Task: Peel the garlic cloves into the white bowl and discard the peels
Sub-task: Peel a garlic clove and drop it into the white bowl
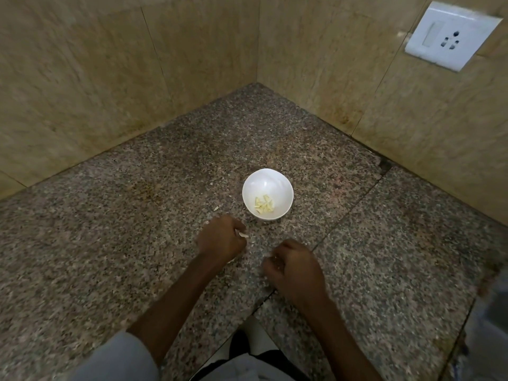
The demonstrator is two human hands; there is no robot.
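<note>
- Left hand (221, 237): grip pinched on a pale peel scrap (242, 234), low over the tabletop (110, 243).
- Right hand (295, 268): curled; I cannot tell if its grip holds anything.
- Likely gathering peels: also collect the loose peel (216, 208) left of the bowl.
- White bowl (268, 180), just beyond both hands, holds several peeled cloves (264, 204).

Head-worn wide-angle view, downward onto the counter (115, 243) corner.
</note>
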